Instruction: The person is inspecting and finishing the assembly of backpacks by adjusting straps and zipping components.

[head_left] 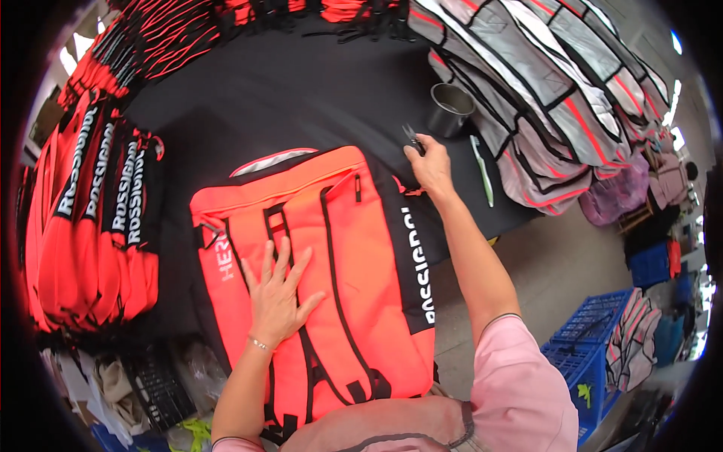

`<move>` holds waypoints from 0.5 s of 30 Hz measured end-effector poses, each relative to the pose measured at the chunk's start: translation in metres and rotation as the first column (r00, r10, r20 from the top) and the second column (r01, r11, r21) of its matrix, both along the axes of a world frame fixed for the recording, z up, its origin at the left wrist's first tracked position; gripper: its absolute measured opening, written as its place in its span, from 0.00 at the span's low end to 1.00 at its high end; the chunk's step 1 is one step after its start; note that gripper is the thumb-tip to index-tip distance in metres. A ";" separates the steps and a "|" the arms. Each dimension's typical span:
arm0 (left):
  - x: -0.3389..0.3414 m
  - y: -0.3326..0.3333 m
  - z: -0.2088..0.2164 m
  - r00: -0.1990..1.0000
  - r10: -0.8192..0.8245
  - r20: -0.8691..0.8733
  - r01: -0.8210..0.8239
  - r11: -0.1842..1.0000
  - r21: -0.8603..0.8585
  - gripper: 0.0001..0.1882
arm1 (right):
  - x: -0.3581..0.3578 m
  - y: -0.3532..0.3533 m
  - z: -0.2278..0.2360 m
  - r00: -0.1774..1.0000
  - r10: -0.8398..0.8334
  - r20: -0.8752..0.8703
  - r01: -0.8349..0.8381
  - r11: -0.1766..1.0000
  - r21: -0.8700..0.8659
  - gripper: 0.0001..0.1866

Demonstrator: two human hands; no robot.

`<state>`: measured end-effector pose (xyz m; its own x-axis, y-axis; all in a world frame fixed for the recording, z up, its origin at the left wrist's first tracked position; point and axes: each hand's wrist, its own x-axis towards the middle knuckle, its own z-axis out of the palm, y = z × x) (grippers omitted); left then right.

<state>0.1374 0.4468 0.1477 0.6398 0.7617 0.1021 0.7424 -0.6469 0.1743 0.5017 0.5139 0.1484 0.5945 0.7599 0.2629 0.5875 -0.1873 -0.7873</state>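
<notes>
A bright red-orange backpack (346,248) with black trim lies on the black-covered table, its shoulder straps facing up and its top away from me. My left hand (279,294) rests on one of the straps, fingers spread flat and palm down. Beyond the bag's far right corner, my right hand (431,166) is closed round small dark thread snips (412,138), whose pointed tips face away from me. The fingers hide most of the handle. Just past that hand stands a dark metal cup (450,113). A green and white toothbrush (482,172) lies to its right.
Stacked red and black bags (90,241) stand at the left. Grey bags with red trim (542,98) pile up at the far right. Red and black straps (169,38) lie along the back of the table (301,90). A blue crate (591,339) sits at lower right.
</notes>
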 end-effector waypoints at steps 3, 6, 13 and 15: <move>-0.001 0.000 0.004 1.000 0.002 0.015 -0.002 1.000 -0.003 0.41 | 0.021 0.007 -0.016 0.993 0.055 0.105 -0.052 0.998 -0.026 0.25; -0.005 -0.001 0.004 0.999 0.025 0.020 -0.025 1.000 -0.012 0.41 | 0.039 -0.019 -0.012 0.878 -0.069 0.473 0.047 0.997 0.059 0.21; 0.001 0.005 -0.001 1.000 0.020 0.018 -0.021 1.000 0.024 0.40 | 0.088 -0.105 -0.035 0.691 -0.173 0.701 0.395 0.904 -0.167 0.09; 0.000 0.003 0.003 0.999 0.021 0.042 -0.023 0.999 0.030 0.40 | 0.080 -0.114 -0.016 0.745 -0.193 0.638 0.380 0.910 -0.169 0.08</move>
